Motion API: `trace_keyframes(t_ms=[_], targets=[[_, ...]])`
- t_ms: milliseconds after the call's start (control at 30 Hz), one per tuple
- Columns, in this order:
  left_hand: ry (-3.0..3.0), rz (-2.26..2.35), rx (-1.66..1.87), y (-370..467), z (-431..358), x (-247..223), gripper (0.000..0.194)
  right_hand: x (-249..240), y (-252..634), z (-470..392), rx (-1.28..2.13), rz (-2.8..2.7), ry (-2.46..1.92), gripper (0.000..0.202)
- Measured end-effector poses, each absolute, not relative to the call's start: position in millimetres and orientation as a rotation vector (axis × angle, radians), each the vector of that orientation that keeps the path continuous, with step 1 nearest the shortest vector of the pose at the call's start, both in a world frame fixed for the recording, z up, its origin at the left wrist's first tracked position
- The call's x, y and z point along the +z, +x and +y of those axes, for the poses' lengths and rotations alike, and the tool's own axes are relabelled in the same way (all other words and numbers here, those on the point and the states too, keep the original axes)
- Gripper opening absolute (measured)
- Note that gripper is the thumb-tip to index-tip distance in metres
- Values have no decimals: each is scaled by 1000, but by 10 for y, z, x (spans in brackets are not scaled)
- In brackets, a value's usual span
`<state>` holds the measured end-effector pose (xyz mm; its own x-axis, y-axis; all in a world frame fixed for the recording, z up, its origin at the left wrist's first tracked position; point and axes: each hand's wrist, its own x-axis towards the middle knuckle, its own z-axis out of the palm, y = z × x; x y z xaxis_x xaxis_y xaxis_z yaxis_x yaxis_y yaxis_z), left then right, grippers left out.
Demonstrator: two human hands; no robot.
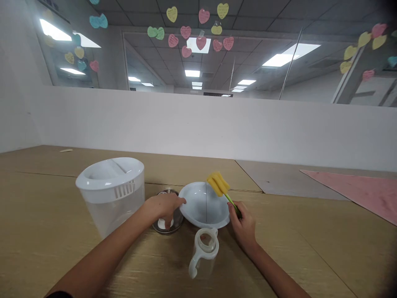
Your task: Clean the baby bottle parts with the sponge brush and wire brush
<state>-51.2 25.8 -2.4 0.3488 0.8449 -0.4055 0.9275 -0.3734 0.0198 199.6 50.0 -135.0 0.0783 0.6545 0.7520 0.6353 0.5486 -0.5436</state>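
The wide tan wood-grain worktop [56,215] carries everything, with a pink cloth [362,192] lying at its three o'clock edge. The largest piece is a translucent plastic jug with a white slotted lid [111,192], standing upright at ten o'clock of the left hand. Next comes a shallow white round plastic bowl [201,207], tipped up on edge between the two hands. The left hand [164,207] reaches forward, palm down, fingers curled and pinching the bowl's nine o'clock rim. Under that hand sits a small round glass lid with a white knob [167,225]. The right hand [243,225] is closed round the thin green handle of a yellow sponge brush [218,184], whose head seems to touch the bowl's one o'clock rim. A clear plastic cup with a white handle [204,250] stands at six o'clock of the bowl, just beside it.
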Motion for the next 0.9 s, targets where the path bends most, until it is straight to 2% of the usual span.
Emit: trace_keyframes(t_ms=[167, 433, 767, 900], targets=[[2382, 1552, -530, -477, 280, -37, 84, -1350, 1995, 511, 18, -1607, -1110, 29], [2331, 1565, -517, -549, 273, 44, 93, -1341, 1993, 495, 5, -1602, -1116, 29], [2373, 1518, -539, -519, 291, -18, 89, -1350, 1997, 506, 16, -1607, -1106, 28], [2369, 1629, -507, -532, 258, -6, 93, -1355, 2002, 508, 14, -1614, -1102, 29]])
